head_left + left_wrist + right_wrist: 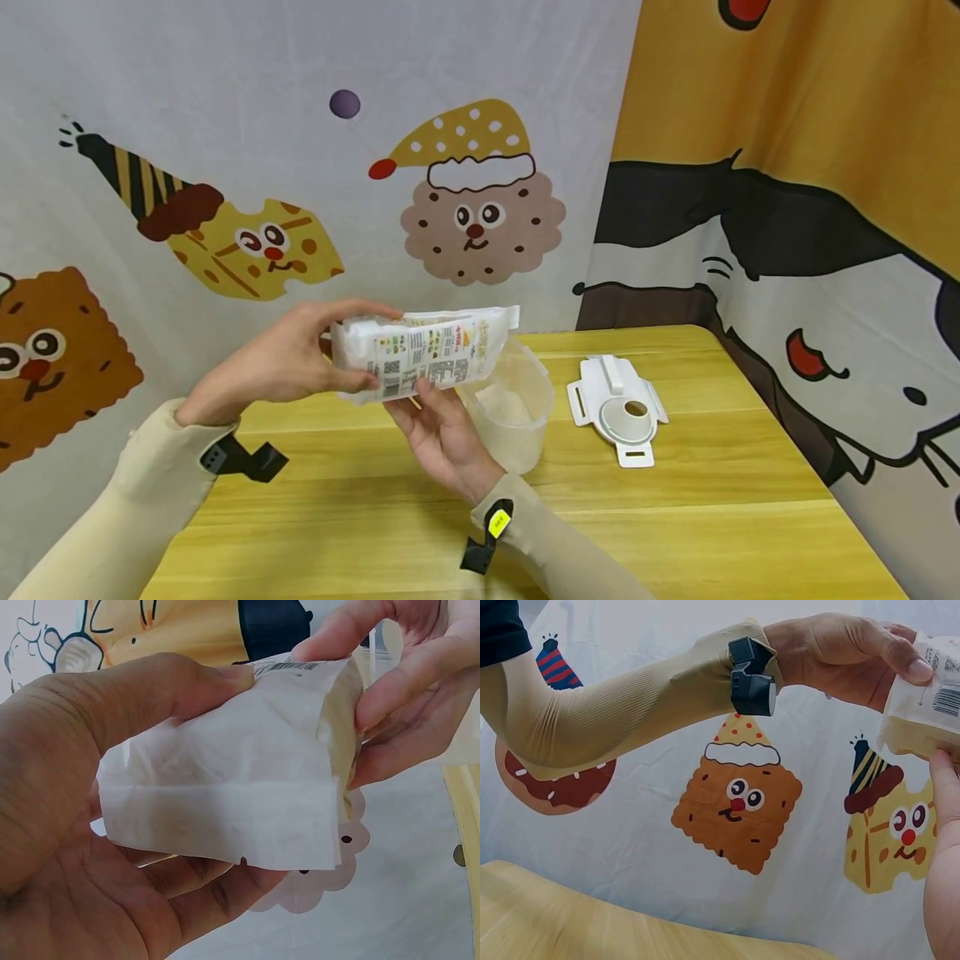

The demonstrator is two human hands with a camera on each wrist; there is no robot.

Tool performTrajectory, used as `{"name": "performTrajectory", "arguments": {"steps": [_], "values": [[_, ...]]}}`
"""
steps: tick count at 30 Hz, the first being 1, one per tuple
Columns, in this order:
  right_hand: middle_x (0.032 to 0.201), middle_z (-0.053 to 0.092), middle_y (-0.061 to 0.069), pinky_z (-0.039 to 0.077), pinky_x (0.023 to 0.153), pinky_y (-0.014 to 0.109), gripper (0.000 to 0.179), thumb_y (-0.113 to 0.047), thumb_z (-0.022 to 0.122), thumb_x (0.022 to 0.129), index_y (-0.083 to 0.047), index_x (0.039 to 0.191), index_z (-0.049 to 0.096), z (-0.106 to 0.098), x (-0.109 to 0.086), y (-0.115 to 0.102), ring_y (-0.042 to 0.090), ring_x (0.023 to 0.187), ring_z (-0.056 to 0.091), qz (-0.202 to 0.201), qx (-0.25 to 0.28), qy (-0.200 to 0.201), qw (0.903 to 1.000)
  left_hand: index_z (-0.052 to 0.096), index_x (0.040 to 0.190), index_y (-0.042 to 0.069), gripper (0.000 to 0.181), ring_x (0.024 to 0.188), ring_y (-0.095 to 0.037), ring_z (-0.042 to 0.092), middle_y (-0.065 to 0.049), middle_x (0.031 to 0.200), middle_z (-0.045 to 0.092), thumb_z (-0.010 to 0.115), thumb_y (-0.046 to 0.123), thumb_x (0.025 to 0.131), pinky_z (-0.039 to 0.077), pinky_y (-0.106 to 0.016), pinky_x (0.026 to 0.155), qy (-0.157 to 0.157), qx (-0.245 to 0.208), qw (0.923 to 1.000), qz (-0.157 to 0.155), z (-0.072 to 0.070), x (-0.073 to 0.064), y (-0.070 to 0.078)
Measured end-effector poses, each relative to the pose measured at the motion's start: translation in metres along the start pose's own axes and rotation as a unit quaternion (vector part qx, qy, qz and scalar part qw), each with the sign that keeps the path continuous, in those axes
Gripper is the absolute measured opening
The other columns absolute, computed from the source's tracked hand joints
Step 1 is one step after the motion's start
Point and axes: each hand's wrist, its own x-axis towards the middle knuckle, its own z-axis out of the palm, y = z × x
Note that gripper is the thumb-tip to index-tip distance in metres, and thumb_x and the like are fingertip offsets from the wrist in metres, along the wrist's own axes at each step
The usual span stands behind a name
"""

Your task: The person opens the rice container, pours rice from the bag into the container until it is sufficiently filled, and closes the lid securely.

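Both hands hold a white printed food bag [442,346], tilted with its right end over a translucent plastic container [525,446]. My left hand [288,354] grips the bag's left end, thumb on the printed face; the left wrist view shows that flat sealed end of the bag [225,817]. From below, my right hand [442,433] pinches the lower edge with thumb and fingers. A pale heap of fine contents [504,406] lies in the container. The bag's far end partly covers the container's rim, and its mouth is hard to make out.
To the right of the container, a white lid [618,408] with side clips and a round part lies on the wooden table [720,467]. A cartoon-printed curtain [262,75] hangs behind the table and along its right side.
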Motion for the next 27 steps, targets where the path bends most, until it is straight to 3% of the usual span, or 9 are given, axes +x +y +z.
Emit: {"name": "performTrajectory", "arguments": {"steps": [27], "values": [[0.146, 0.053, -0.001, 0.041, 0.119, 0.031, 0.037, -0.017, 0.053, 0.108, -0.025, 0.143, 0.048, 0.0013, 0.0006, -0.0002, 0.017, 0.134, 0.058, 0.005, -0.009, -0.006, 0.9999, 0.064, 0.137, 0.026, 0.067, 0.082, -0.023, 0.063, -0.009, 0.110, 0.070, 0.091, 0.013, 0.077, 0.058, -0.030, 0.058, 0.012, 0.004, 0.9999, 0.004, -0.0019, -0.0032, -0.0002]]}}
